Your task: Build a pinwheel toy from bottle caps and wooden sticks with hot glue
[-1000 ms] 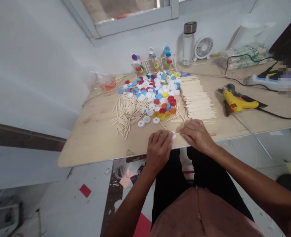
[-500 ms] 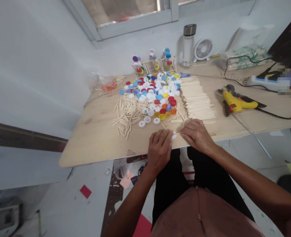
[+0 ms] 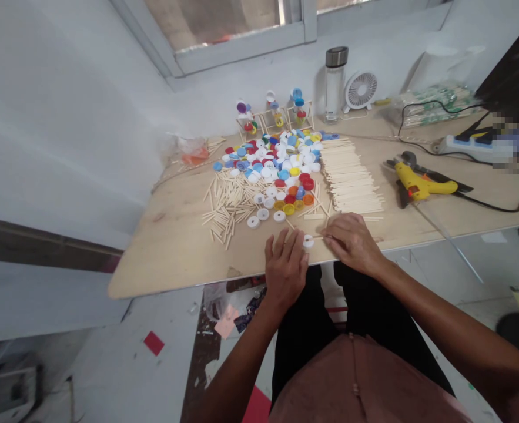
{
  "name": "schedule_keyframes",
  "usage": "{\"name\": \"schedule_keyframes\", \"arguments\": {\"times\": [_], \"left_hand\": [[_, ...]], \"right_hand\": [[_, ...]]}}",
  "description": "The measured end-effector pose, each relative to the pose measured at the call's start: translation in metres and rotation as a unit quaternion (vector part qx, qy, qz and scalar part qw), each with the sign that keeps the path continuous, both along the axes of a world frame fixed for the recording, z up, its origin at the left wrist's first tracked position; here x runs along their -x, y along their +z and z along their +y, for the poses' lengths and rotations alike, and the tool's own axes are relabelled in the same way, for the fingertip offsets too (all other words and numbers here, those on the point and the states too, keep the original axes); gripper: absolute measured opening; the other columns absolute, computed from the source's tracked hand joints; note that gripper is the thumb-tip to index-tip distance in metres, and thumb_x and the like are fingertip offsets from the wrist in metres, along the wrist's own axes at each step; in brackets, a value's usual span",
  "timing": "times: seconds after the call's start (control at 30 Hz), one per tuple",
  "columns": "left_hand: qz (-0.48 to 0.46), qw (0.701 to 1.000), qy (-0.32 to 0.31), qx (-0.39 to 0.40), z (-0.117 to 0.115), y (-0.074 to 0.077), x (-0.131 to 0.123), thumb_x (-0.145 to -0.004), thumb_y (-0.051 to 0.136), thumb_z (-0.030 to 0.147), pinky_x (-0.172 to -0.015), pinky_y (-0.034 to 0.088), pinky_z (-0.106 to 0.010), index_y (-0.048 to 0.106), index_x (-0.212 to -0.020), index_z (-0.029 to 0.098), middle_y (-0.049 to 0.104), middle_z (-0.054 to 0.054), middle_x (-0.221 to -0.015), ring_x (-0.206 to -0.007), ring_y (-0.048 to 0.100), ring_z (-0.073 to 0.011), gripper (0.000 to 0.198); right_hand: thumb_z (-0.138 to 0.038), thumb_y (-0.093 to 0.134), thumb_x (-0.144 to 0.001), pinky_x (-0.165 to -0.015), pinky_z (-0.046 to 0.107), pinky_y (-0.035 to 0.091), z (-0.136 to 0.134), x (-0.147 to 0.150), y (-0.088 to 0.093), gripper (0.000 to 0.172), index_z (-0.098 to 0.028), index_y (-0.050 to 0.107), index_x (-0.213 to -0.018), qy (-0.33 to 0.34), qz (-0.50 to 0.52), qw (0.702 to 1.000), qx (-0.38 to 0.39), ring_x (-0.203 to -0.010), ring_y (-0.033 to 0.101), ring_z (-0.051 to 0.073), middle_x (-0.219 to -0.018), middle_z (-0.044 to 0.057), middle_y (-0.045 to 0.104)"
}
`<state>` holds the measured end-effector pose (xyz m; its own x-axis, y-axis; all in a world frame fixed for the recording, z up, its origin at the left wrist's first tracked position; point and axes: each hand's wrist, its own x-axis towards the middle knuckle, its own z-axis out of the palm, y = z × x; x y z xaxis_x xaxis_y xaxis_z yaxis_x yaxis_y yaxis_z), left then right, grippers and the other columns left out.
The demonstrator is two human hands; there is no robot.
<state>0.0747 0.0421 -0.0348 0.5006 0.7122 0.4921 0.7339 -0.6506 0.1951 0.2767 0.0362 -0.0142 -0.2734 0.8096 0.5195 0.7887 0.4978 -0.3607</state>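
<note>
A white bottle cap [image 3: 308, 241] lies near the table's front edge, between my two hands. My right hand [image 3: 352, 241] pinches a thin wooden stick [image 3: 318, 237], whose tip reaches the cap; most of the stick is hidden by the fingers. To the left of the cap, my left hand [image 3: 287, 264] rests palm down at the table edge with its fingers stretched and slightly apart. Its fingertips are right beside the cap, and nothing shows in them. Another short stick [image 3: 290, 224] lies just beyond the left fingers.
Beyond my hands lie piled colored bottle caps [image 3: 268, 170], short sticks [image 3: 230, 202] and a row of long sticks [image 3: 351, 176]. A yellow glue gun [image 3: 422, 183] lies right. Stick-and-cap models [image 3: 277, 117], a glass bottle [image 3: 334, 88] and a small fan [image 3: 360, 92] stand behind.
My left fingers have drawn back slightly from the white cap and spread, so more of the cap shows. My right hand stays nearly in place with the stick.
</note>
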Motion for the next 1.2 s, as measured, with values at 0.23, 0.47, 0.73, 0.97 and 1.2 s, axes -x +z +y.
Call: {"name": "schedule_keyframes", "arguments": {"times": [0.23,0.47,0.73,0.97,1.2], "left_hand": [[0.004,1.000,-0.002,-0.002,-0.0028,0.0010,-0.0032,-0.090,0.042,0.023,-0.112,0.020,-0.050,0.049,-0.131,0.014,0.059,-0.013,-0.129,-0.133,0.039,-0.0279,0.043],[-0.140,0.990,0.004,0.009,-0.0018,-0.0029,0.0005,-0.092,0.036,0.016,-0.108,0.030,-0.049,0.045,-0.131,0.011,0.060,-0.016,-0.126,-0.131,0.042,-0.0242,0.041],[-0.326,0.942,0.016,0.080,-0.0014,0.0001,0.0021,-0.095,0.032,0.016,-0.099,0.041,-0.045,0.054,-0.097,0.020,0.068,-0.007,-0.101,-0.115,0.055,-0.0187,0.023],[-0.285,0.958,0.014,0.035,0.0011,-0.0013,-0.0004,-0.094,0.031,0.013,-0.104,0.035,-0.048,0.052,-0.093,0.021,0.069,-0.006,-0.093,-0.110,0.057,-0.0183,0.023],[-0.144,0.989,-0.020,-0.019,-0.0035,-0.0038,-0.0037,-0.089,0.042,0.014,-0.106,0.031,-0.052,0.053,-0.114,0.014,0.066,-0.013,-0.115,-0.127,0.047,-0.0245,0.028]], "right_hand": [[-0.019,0.054,-0.088,-0.087,0.040,0.035,0.0004,0.0001,-0.0001,0.013,-0.019,0.066,-0.092,0.000,0.004,1.000,-0.009,-0.090,0.057,0.021,-0.090,0.007,0.069],[-0.019,0.053,-0.088,-0.086,0.040,0.035,0.0000,0.0004,-0.0002,0.013,-0.019,0.066,-0.092,0.003,0.003,1.000,-0.001,-0.090,0.057,0.021,-0.090,0.006,0.069],[-0.021,0.052,-0.089,-0.087,0.040,0.035,0.0005,0.0005,-0.0017,0.015,-0.019,0.066,-0.091,0.007,0.003,1.000,-0.003,-0.090,0.057,0.021,-0.091,0.006,0.069],[-0.020,0.052,-0.089,-0.086,0.040,0.035,0.0008,0.0002,-0.0006,0.015,-0.019,0.066,-0.092,0.009,-0.002,1.000,0.005,-0.091,0.057,0.021,-0.091,0.007,0.069],[-0.021,0.053,-0.089,-0.088,0.041,0.034,0.0012,0.0000,-0.0009,0.014,-0.019,0.067,-0.092,0.010,-0.004,1.000,0.013,-0.092,0.057,0.021,-0.090,0.006,0.069]]}}
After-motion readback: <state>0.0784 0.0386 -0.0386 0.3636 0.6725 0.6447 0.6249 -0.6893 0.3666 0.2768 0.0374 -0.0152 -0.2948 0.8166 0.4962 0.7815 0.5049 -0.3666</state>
